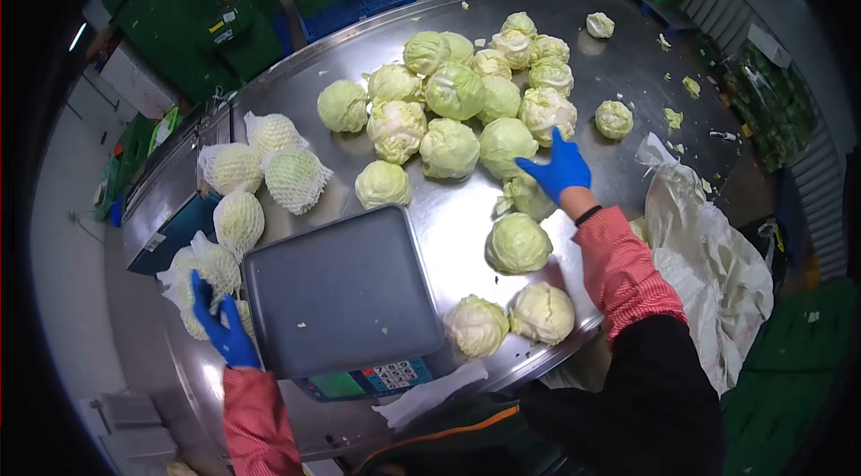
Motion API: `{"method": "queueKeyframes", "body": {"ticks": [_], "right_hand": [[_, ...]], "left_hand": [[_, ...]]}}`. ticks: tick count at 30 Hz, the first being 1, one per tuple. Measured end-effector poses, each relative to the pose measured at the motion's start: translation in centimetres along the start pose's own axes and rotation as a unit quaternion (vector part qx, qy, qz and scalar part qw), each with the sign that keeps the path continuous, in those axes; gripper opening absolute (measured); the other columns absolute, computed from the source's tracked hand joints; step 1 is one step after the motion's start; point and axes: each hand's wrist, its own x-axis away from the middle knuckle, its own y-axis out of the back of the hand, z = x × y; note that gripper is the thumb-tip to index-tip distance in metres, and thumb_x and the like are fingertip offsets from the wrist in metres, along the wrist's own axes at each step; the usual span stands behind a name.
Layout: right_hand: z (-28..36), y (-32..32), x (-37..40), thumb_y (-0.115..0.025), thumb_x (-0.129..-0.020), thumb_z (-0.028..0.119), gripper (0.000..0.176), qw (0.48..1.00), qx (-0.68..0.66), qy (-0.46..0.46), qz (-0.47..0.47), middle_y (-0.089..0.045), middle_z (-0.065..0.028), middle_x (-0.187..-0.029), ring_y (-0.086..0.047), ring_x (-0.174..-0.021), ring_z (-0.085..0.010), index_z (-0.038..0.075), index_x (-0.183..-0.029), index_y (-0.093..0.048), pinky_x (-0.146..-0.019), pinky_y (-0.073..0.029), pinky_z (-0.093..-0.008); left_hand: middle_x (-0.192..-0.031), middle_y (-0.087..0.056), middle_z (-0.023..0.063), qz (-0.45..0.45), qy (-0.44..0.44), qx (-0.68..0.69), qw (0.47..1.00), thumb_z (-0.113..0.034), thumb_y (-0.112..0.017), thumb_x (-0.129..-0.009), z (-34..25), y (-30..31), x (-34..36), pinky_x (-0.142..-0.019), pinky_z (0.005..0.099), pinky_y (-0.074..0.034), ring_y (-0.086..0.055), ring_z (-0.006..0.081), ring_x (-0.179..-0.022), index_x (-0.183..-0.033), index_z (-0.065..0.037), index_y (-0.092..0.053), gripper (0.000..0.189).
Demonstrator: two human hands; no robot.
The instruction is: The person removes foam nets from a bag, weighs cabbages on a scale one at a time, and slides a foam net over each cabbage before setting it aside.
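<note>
My left hand (pixel 231 333), in a blue glove, is at the left of the scale with its fingers apart. Its fingertips reach a cabbage in white foam netting (pixel 193 283). More netted cabbages, such as one by the scale's corner (pixel 239 222), lie beyond it. The scale (pixel 341 292) has a bare dark grey pan, with its keypad (pixel 395 376) facing me. My right hand (pixel 565 169), also blue-gloved, is over the pile of bare cabbages, thumb and forefinger spread. The forefinger points at a pale cabbage (pixel 545 110); the thumb is beside a greener cabbage (pixel 508 146).
Bare cabbages such as this one (pixel 518 244) lie along the front of the steel table (pixel 309 158). Leaf scraps (pixel 673 118) dot its right side. A white woven sack (pixel 700 243) hangs at the right edge. Green crates (pixel 193 23) and a blue pallet (pixel 363 3) stand behind.
</note>
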Motion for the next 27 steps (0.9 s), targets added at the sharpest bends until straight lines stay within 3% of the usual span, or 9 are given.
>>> {"method": "queueKeyframes", "body": {"ticks": [3, 5, 7, 10, 14, 17, 20, 22, 27], "right_hand": [[4.0, -0.5, -2.4, -0.071, -0.059, 0.063, 0.108, 0.995, 0.046, 0.072, 0.049, -0.054, -0.0253, -0.111, -0.056, -0.103, -0.0351, 0.005, -0.138, -0.026, -0.084, -0.047, -0.0425], [5.2, -1.8, -3.3, -0.077, -0.054, 0.057, 0.109, 0.984, 0.145, 0.058, 0.080, -0.048, -0.0260, -0.116, -0.055, -0.102, -0.0370, 0.010, -0.138, -0.026, -0.082, -0.048, -0.0429], [4.6, -3.3, -4.5, -0.079, -0.054, 0.051, 0.109, 0.989, 0.117, 0.067, 0.067, -0.049, -0.0264, -0.113, -0.055, -0.101, -0.0382, 0.010, -0.140, -0.025, -0.084, -0.048, -0.0433], [3.0, -2.9, -4.4, -0.080, -0.052, 0.048, 0.110, 0.997, -0.017, 0.030, 0.066, -0.045, -0.0267, -0.122, -0.050, -0.110, -0.0383, 0.011, -0.139, -0.024, -0.090, -0.045, -0.0436], [0.5, -4.1, -4.8, -0.079, -0.054, 0.043, 0.100, 0.983, -0.173, 0.059, -0.034, -0.049, -0.0236, -0.121, -0.051, -0.111, -0.0346, 0.005, -0.134, -0.034, -0.090, -0.044, -0.0403], [4.3, 2.0, -0.1, -0.080, -0.053, 0.040, 0.097, 0.963, -0.225, 0.137, -0.065, -0.053, -0.0237, -0.115, -0.053, -0.108, -0.0343, 0.003, -0.132, -0.037, -0.088, -0.045, -0.0398], [10.3, 6.4, 5.4, -0.080, -0.057, 0.036, 0.092, 0.821, -0.492, 0.255, 0.139, -0.053, -0.0226, -0.115, -0.052, -0.108, -0.0345, 0.003, -0.131, -0.037, -0.090, -0.044, -0.0385], [12.7, 2.5, 9.2, -0.080, -0.060, 0.042, 0.103, 0.842, -0.406, 0.332, 0.125, -0.039, -0.0198, -0.132, -0.040, -0.122, -0.0322, 0.002, -0.138, -0.026, -0.101, -0.034, -0.0411], [18.2, 0.7, 16.8, -0.077, -0.057, 0.043, 0.107, 0.859, -0.316, 0.344, 0.210, -0.044, -0.0256, -0.122, -0.047, -0.109, -0.0407, 0.006, -0.141, -0.021, -0.092, -0.041, -0.0440]], "left_hand": [[-0.129, -0.045, 0.0096, 0.126, -0.024, 0.071, 0.989, -0.005, -0.046, -0.087, -5.1, -4.6, 4.1, -0.099, 0.0333, -0.033, -0.047, 0.0201, -0.112, -0.136, -0.002, -0.035, 0.050], [-0.124, -0.049, 0.0094, 0.183, -0.020, 0.087, 0.979, -0.003, -0.049, -0.086, -8.6, -7.3, 6.3, -0.096, 0.0335, -0.037, -0.051, 0.0197, -0.107, -0.133, -0.001, -0.039, 0.048], [-0.120, -0.052, 0.0093, 0.242, 0.000, 0.081, 0.967, -0.003, -0.051, -0.086, -10.1, -8.5, 8.1, -0.095, 0.0333, -0.039, -0.053, 0.0190, -0.103, -0.131, -0.001, -0.042, 0.045], [-0.111, -0.056, 0.0085, 0.265, 0.076, 0.114, 0.955, -0.003, -0.047, -0.090, -11.3, -9.3, 10.3, -0.091, 0.0300, -0.042, -0.055, 0.0155, -0.096, -0.128, 0.000, -0.046, 0.038], [-0.103, -0.059, 0.0093, 0.218, 0.123, 0.160, 0.955, -0.002, -0.043, -0.091, -11.2, -8.4, 11.6, -0.087, 0.0284, -0.044, -0.056, 0.0144, -0.090, -0.121, 0.001, -0.052, 0.031], [-0.099, -0.060, 0.0104, 0.204, 0.135, 0.163, 0.956, -0.001, -0.043, -0.090, -12.2, -7.6, 11.9, -0.086, 0.0284, -0.044, -0.056, 0.0155, -0.090, -0.118, 0.002, -0.053, 0.030], [-0.099, -0.063, 0.0119, 0.247, 0.063, 0.164, 0.953, -0.005, -0.050, -0.089, -14.0, -8.1, 12.5, -0.081, 0.0292, -0.047, -0.060, 0.0165, -0.086, -0.112, 0.002, -0.057, 0.025], [-0.095, -0.063, 0.0127, 0.285, 0.015, 0.172, 0.943, -0.007, -0.052, -0.087, -16.4, -8.8, 13.0, -0.076, 0.0297, -0.048, -0.061, 0.0184, -0.080, -0.109, 0.002, -0.059, 0.024], [-0.088, -0.064, 0.0159, 0.376, -0.092, 0.208, 0.898, -0.015, -0.051, -0.088, -18.5, -10.6, 14.6, -0.065, 0.0307, -0.049, -0.063, 0.0213, -0.072, -0.104, 0.004, -0.060, 0.026]]}}
